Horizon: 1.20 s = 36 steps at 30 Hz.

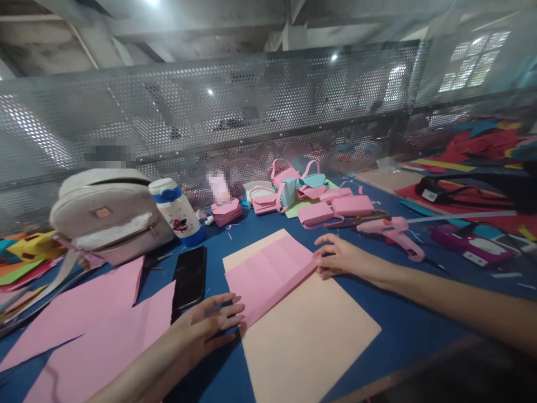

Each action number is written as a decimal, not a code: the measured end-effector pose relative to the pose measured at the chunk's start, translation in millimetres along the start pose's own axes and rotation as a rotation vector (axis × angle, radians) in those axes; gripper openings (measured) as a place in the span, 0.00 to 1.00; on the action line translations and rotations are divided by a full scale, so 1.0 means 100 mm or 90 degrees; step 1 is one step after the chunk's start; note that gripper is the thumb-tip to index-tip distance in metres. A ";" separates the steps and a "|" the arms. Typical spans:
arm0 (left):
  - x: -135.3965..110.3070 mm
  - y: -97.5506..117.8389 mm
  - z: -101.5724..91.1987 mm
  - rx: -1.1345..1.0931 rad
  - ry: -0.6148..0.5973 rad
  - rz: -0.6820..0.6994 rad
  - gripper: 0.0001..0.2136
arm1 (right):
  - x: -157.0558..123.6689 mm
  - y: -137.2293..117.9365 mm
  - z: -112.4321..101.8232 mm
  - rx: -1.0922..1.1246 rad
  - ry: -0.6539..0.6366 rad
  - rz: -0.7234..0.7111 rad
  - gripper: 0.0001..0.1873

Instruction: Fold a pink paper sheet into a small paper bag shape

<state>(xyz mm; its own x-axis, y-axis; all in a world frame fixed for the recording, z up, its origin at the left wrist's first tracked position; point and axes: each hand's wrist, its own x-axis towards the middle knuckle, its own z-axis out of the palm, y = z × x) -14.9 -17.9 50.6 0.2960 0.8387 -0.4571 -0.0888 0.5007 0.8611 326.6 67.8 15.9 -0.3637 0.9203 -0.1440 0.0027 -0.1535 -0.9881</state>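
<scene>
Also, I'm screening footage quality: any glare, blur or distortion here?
Head view throughout: window glares at upper right; red paper below it looks soft; pixelated patches hide some spots; edges seem stretched; pink sheet, left hand and right hand look fairly clear.

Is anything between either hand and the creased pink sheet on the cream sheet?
Nothing visible. The left hand is at the left end of the pink sheet, the right hand at its right end; the black phone lies off to the left, not between.

The blue desk (pixel 423 305) carries a beige sheet (pixel 306 341), black phone (pixel 190 277), pale backpack (pixel 113 215), bottle (pixel 178 215), pink glue gun (pixel 396 230) and, blurred far right, probably red paper pieces (pixel 478 148).
</scene>
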 end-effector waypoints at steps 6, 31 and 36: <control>0.08 -0.11 -0.06 0.144 -0.023 0.084 0.24 | 0.13 -0.01 0.02 -0.234 -0.099 -0.072 0.14; 0.16 0.07 0.07 0.514 0.186 0.415 0.09 | 0.23 -0.01 0.00 -0.189 -0.048 -0.106 0.21; 0.34 0.04 0.02 0.460 0.207 0.447 0.09 | 0.35 -0.01 -0.03 -0.280 -0.100 -0.130 0.15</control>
<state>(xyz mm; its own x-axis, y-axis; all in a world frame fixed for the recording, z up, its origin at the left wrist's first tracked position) -3.0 12.4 38.8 0.1199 0.9610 0.2493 0.4770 -0.2760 0.8344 316.6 100.7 12.0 -0.5331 0.8455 0.0307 0.2965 0.2207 -0.9292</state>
